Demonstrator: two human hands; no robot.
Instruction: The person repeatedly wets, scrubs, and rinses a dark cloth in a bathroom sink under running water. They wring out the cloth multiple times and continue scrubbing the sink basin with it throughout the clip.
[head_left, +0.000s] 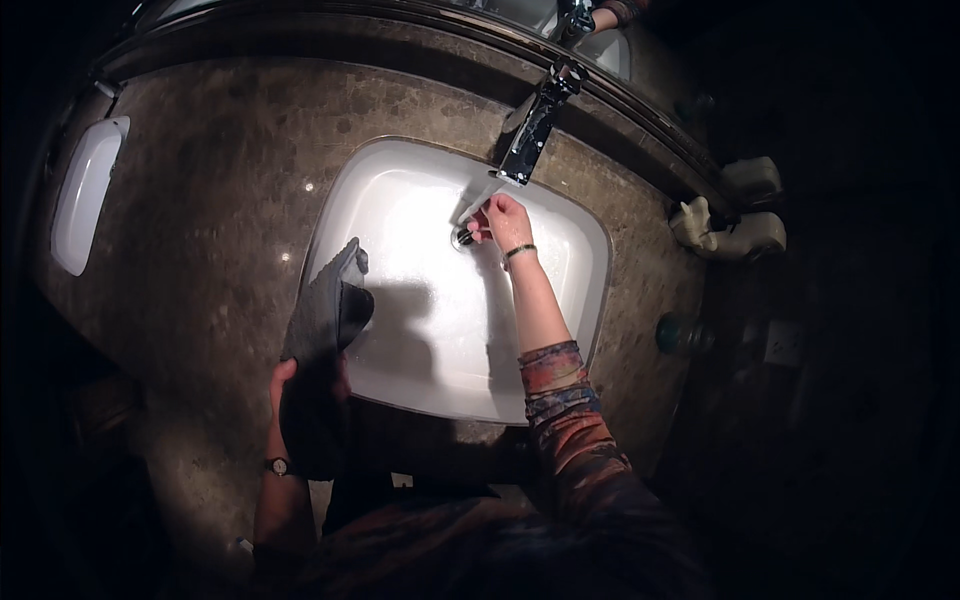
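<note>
A white washbasin (450, 345) is set in a brown stone counter. A chrome faucet (529, 139) reaches over its back edge, and a stream of water (478, 201) runs from the spout. My right hand (502, 223) is at the stream, above the drain (463, 237), with fingers bent; whether a small thing is between them cannot be told. My left hand (282, 375), at the basin's left front edge, holds a dark grey cloth item (319, 315), perhaps a shoe or slipper, upright. Its dark opening faces the basin. Most of the left fingers are hidden behind it.
At the far left of the counter (217, 225) lies a white oblong dish (88, 196). Pale pump bottles (750, 234) stand at the right, with a greenish glass or jar (679, 334) nearer me. A mirror (517, 11) runs along the back. The surroundings are dark.
</note>
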